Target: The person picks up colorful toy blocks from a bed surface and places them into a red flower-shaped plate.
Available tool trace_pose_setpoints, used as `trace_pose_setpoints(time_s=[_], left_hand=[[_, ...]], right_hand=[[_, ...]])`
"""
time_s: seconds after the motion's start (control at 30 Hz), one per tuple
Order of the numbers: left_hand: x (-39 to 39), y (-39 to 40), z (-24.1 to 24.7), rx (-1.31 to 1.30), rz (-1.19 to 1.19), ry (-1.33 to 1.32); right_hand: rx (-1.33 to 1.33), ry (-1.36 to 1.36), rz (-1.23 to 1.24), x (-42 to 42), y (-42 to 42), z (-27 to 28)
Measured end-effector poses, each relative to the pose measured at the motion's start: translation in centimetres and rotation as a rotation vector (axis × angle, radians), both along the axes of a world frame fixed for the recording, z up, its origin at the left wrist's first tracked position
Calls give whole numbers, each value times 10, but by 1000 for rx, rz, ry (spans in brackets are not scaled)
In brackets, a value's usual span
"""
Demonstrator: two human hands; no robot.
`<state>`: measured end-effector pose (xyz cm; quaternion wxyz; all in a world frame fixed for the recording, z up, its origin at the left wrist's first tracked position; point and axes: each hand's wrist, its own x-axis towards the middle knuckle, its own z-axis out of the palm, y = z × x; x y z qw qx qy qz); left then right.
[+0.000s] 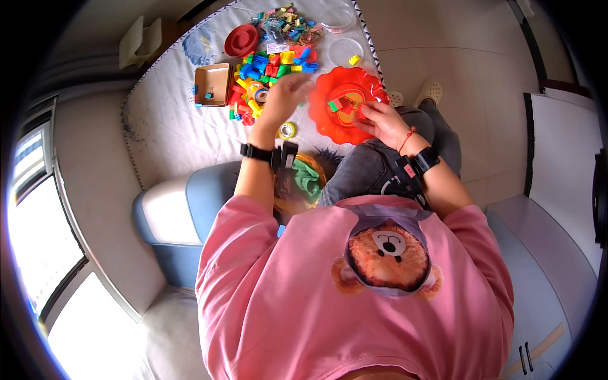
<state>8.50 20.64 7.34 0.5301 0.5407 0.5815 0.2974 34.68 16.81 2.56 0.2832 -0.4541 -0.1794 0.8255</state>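
My left hand (pixel 286 97), blurred, is over the right side of a pile of colourful plastic toy blocks (pixel 251 69), fingers pointing towards the red plate. Whether it holds anything is unclear. My right hand (pixel 384 124) is at the right part of the scalloped red plate (pixel 325 126), with a small red block (pixel 362 112) at its fingertips. On the plate lies a green and red block piece (pixel 335 105), with other red pieces beside it. A roll of yellow tape (pixel 287 130) rests on the cloth below my left hand, and another tape roll (pixel 261 95) sits among the blocks.
A cardboard box (pixel 212 85) with binder clips stands left of the pile. Behind are a red round lid (pixel 241 41), more clips (pixel 289 23) and clear plastic containers (pixel 336 20). A yellow block (pixel 354 60) lies in one clear lid. A basket with green cloth (pixel 308 180) is below the table edge.
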Motion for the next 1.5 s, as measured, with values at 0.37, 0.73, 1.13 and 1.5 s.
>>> trace_pose_setpoints(time_s=[0.37,0.73,1.13,1.5], left_hand=[[73,-55,30,311,-51,-52],[62,-62,31,320,-169,31],[63,-70,23,324,-162,47],[50,-82,9,190,-235,85]], right_hand=[[143,172,51,-3,5,65],[125,-10,80,-2,-2,67],[54,10,235,3,2,62],[-79,16,321,-7,-3,34]])
